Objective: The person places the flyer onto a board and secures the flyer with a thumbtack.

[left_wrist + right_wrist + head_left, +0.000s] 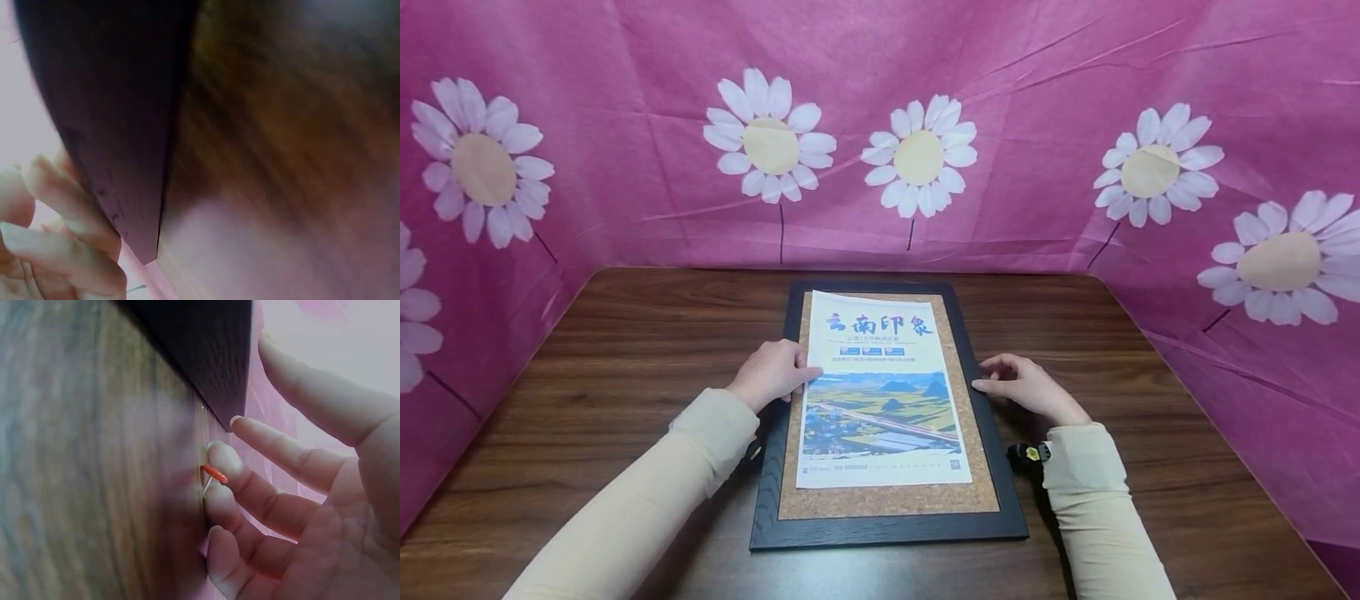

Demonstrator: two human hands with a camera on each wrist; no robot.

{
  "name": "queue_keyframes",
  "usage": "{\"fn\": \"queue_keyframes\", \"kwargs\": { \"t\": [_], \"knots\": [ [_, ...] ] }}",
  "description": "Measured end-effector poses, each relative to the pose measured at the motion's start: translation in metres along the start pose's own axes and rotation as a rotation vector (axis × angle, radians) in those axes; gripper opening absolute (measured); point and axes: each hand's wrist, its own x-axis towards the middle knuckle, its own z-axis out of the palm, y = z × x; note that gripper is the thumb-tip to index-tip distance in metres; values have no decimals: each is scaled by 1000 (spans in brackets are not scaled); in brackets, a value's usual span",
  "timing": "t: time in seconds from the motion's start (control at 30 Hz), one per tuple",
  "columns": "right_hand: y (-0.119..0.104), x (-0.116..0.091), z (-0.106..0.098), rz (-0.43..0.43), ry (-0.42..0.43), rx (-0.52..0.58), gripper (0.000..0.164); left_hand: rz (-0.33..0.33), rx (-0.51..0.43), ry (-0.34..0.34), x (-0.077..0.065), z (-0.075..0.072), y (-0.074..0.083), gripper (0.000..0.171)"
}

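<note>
A printed poster (880, 417) with a landscape picture and large blue-purple characters lies on a black-framed corkboard (889, 503). My left hand (772, 371) is at the poster's left edge, thumb over the paper and the other fingers bent beside it, pinching the edge. In the left wrist view bent fingers (75, 231) are against the dark frame (119, 144). Beside the board's right edge is my right hand (1030, 387), holding nothing I can see, its fingers loosely bent. Close to those fingertips, a small red thing (214, 474) with a thin pale shaft, like a pin, shows at the tabletop.
The board lies on a dark brown wooden table (647, 358). Pink cloth (1015, 50) printed with white daisies surrounds it at the back and sides. A dark wrist strap (1026, 452) shows at the right cuff.
</note>
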Motion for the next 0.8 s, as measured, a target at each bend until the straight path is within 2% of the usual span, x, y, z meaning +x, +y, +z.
{"fn": "queue_keyframes", "kwargs": {
  "t": [0.23,0.47,0.57,0.7,0.8],
  "knots": [
    [2,-3,-3,13,24,-2,53,-17,5,3,-1,-1,0,28],
    [2,-2,-4,18,75,7,53,55,-97,-56,0,-14,-9,34],
    [1,-3,-5,16,86,6,52,57,-100,-33,-2,-19,-13,38],
    [1,-3,-8,30,93,2,52,39,-50,14,-6,-21,-19,44],
    [0,-4,-9,45,92,-4,52,43,-48,21,-8,-21,-24,49]
  ]
}}
